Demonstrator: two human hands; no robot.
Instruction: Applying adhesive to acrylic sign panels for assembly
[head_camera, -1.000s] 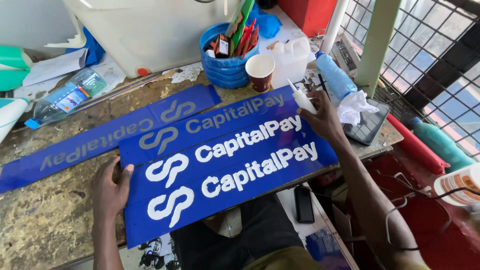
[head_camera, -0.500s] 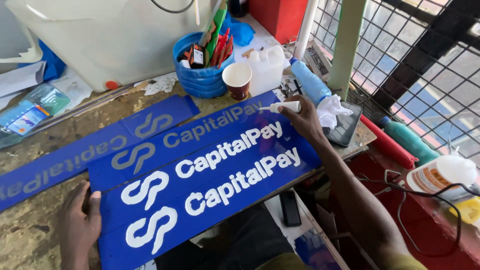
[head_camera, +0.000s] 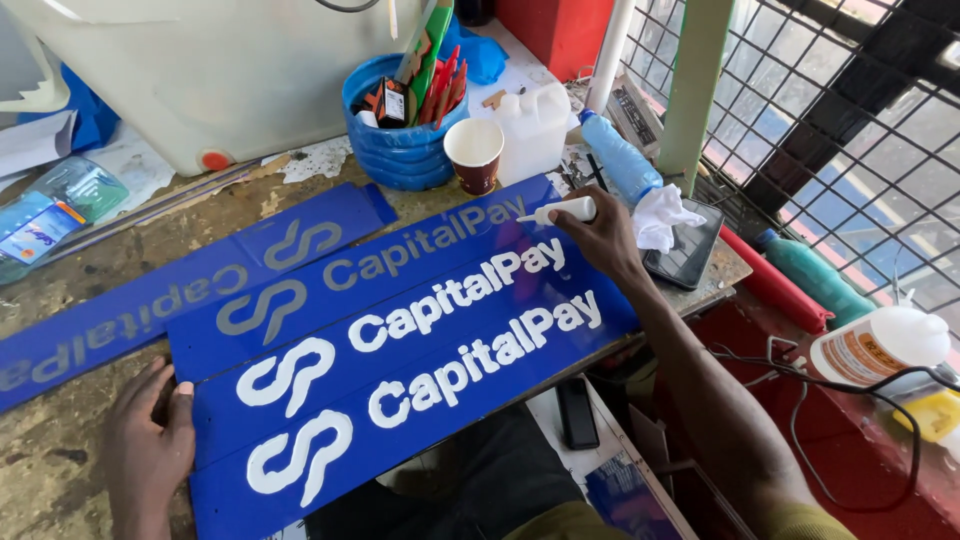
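Several long blue sign panels with white and grey lettering lie overlapped on a worn workbench (head_camera: 60, 490); the front panel (head_camera: 430, 400) hangs a little over the bench edge. My left hand (head_camera: 150, 440) rests flat against the left end of the front panels. At the right end of the panels my right hand (head_camera: 600, 235) grips a small white tube (head_camera: 560, 210), its nozzle lying sideways toward the left over an upper panel (head_camera: 340, 290).
Behind the panels stand a blue tub of tools (head_camera: 400, 130), a brown paper cup (head_camera: 473, 152), a white jug (head_camera: 532, 125) and a big white container (head_camera: 200, 70). A white cloth (head_camera: 665, 215) lies on a dark device. A metal grille (head_camera: 840, 130) is at right, with bottles below it.
The view has shifted, so the panels sit more to the right in frame. My right hand has drawn the tube slightly to the right along the upper panel. My left hand stays at the left end.
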